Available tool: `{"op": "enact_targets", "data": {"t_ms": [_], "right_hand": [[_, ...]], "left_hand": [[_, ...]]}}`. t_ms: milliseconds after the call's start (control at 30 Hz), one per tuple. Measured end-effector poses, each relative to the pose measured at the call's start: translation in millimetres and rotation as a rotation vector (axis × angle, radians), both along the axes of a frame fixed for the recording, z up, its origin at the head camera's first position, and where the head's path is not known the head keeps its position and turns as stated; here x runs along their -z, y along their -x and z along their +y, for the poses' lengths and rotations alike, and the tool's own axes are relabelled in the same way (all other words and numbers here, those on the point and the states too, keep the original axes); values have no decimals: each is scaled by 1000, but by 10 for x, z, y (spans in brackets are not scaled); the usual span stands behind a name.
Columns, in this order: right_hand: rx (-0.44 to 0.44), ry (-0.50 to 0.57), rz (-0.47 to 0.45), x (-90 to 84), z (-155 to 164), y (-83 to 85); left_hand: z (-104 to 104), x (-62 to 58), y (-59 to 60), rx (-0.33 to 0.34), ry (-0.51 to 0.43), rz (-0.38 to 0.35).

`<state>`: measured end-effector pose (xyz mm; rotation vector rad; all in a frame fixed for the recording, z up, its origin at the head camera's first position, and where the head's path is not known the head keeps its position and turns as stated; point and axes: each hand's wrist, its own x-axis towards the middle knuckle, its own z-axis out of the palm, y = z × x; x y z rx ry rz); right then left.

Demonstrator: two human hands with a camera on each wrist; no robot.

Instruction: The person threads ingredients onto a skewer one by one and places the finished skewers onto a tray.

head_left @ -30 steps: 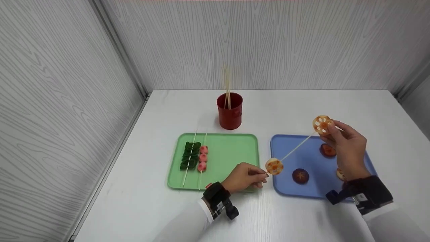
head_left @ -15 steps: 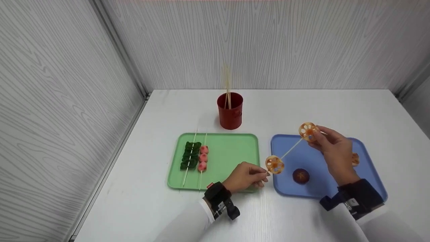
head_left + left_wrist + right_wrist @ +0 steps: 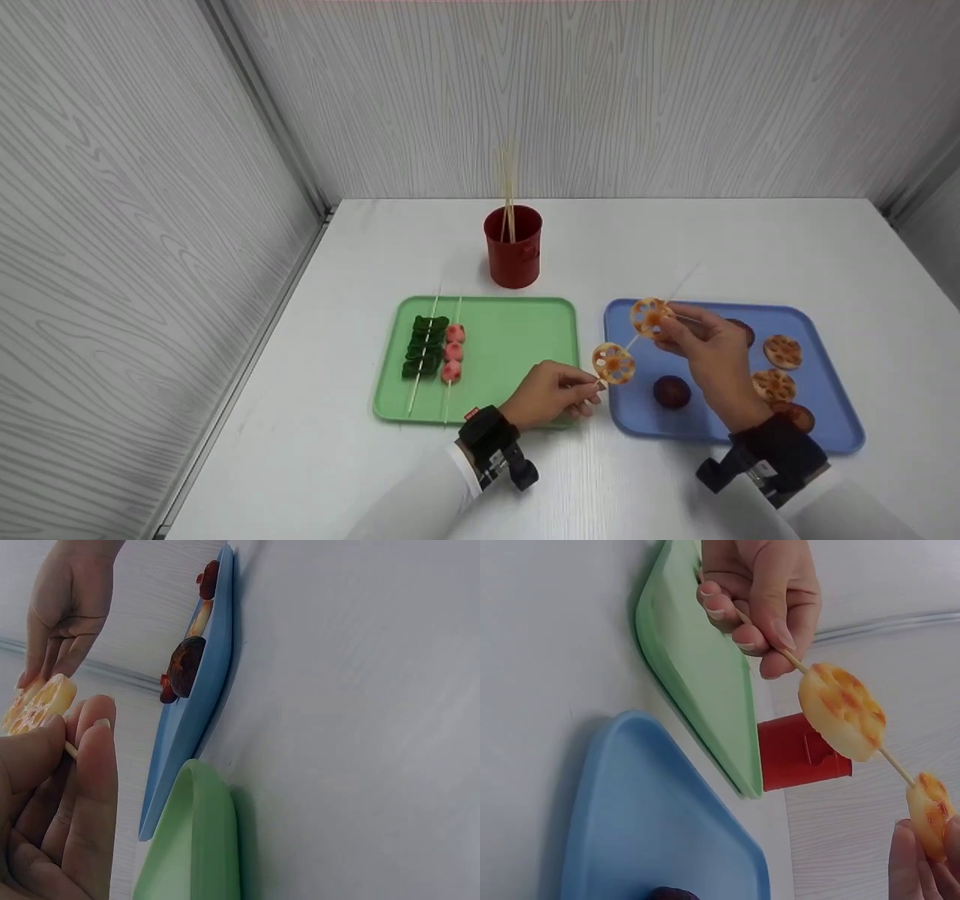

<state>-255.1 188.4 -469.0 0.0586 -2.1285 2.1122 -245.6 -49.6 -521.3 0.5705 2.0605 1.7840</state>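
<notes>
A white tabletop (image 3: 315, 420) carries everything, with pale wood-grain walls closing it in on three sides. Two trays lie side by side on it, near each other but not touching. The green tray (image 3: 517, 337) on the left holds two finished skewers laid next to each other, one with green pieces (image 3: 424, 346) and one with pink pieces (image 3: 453, 352). The blue tray (image 3: 705, 420) on the right holds dark mushroom caps (image 3: 671, 391) and loose lotus root slices (image 3: 782, 351). Behind the green tray stands a red cup (image 3: 514, 247) with bare sticks upright in it.

The left hand (image 3: 547, 394) rests at the near right corner of the green tray, its fingertips pinched together on the lower end of a thin skewer (image 3: 634, 339). The skewer slants up and to the right over the gap between the trays and the blue tray's near left part. One lotus slice (image 3: 613, 364) sits on it just beyond the left fingertips. The right hand (image 3: 712, 360) hovers above the blue tray, thumb and fingers pinching a second lotus slice (image 3: 649, 316) that is threaded higher up the same skewer. The two slices are close together but apart, with bare stick showing between them in the right wrist view.
</notes>
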Motion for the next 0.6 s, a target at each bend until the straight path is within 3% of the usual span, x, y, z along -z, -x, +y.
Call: {"op": "enact_targets", "data": {"t_ms": [267, 600], "right_hand": [[-30, -102, -6, 76, -102, -53], [-28, -160, 67, 103, -179, -81]], "left_hand": [[16, -28, -13, -27, -11, -29], [16, -27, -9, -27, 34, -31]]}}
